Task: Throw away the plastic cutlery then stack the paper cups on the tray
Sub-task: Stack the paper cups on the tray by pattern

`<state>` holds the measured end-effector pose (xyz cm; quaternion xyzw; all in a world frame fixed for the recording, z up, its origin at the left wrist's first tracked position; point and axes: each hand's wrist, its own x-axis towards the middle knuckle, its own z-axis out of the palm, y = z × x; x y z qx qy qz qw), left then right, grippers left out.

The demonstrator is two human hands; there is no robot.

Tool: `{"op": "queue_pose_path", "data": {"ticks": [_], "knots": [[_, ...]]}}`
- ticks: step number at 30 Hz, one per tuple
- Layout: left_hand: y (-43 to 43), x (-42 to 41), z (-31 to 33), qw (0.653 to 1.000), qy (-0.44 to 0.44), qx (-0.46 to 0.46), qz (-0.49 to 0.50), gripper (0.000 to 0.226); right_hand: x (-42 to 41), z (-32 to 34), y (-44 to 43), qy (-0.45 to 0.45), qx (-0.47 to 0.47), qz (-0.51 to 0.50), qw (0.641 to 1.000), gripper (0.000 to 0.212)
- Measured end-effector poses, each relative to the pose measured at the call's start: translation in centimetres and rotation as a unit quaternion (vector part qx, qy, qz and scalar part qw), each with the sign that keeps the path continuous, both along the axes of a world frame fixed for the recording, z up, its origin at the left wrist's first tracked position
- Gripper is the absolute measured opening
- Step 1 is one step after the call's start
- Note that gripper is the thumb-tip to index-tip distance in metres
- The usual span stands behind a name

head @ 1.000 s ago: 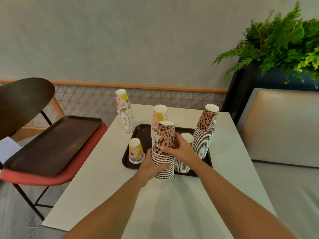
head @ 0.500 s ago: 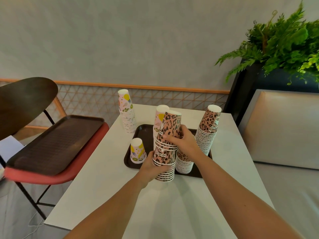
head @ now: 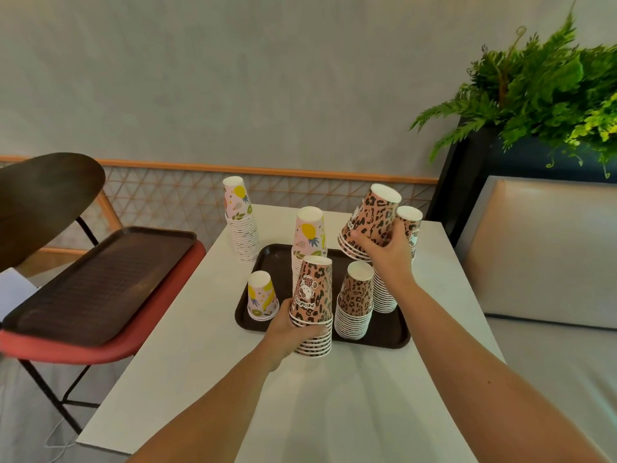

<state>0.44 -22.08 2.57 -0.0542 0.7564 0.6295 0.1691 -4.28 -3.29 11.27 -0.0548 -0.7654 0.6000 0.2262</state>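
In the head view, paper cups were seen upside down, in nested stacks with white bases uppermost, in two prints: pink with fruit, and brown leopard spots. Seven groups were counted. Three were fruit-printed: a tall stack (head: 241,225) standing on the white bench (head: 334,412) just beyond the tray's far left corner, a second stack (head: 309,233) on the dark brown tray (head: 248,317), and a very low one (head: 262,296) at the tray's left side. Four were leopard-printed. A front stack (head: 314,305) at the tray's near edge was gripped low down by the left hand (head: 293,332); whether it rested on the tray or on the bench could not be told. A short stack (head: 370,222) was clasped by the right hand (head: 387,250) and held tilted in the air above the tray. A middle stack (head: 355,302) and a tall rear stack (head: 408,225) stood on the tray's right half. A second tray (head: 100,279) was laid on a red chair (head: 133,345).
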Motion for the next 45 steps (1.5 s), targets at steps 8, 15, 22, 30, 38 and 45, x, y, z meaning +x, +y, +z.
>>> {"op": "queue_pose_path", "data": {"ticks": [8,15,22,30,38,45], "knots": [[0.1,-0.6,0.0,1.000,0.006,-0.007,0.000,0.082,1.0,-4.9,0.6,-0.063,0.034,0.024,0.997,0.074],[0.3,-0.5,0.8,1.000,0.024,-0.008,-0.001,0.078,1.4,-5.4,0.5,-0.103,0.058,0.042,0.992,0.078],[0.4,-0.5,1.0,0.999,0.031,-0.003,-0.003,0.081,2.7,-2.2,-2.0,-0.003,0.071,0.072,0.995,0.063],[0.5,-0.7,1.5,0.999,0.050,0.014,-0.017,0.086,3.0,-2.3,-3.9,-0.166,0.013,0.252,0.953,0.063],[0.0,-0.1,1.8,0.996,0.066,0.033,-0.043,0.084,2.4,-2.6,-3.8,-0.172,-0.063,0.234,0.955,0.049],[-0.3,0.1,1.8,0.997,0.066,0.013,-0.036,0.087,2.0,-0.8,-3.8,-0.134,-0.104,0.215,0.962,0.051]]}}
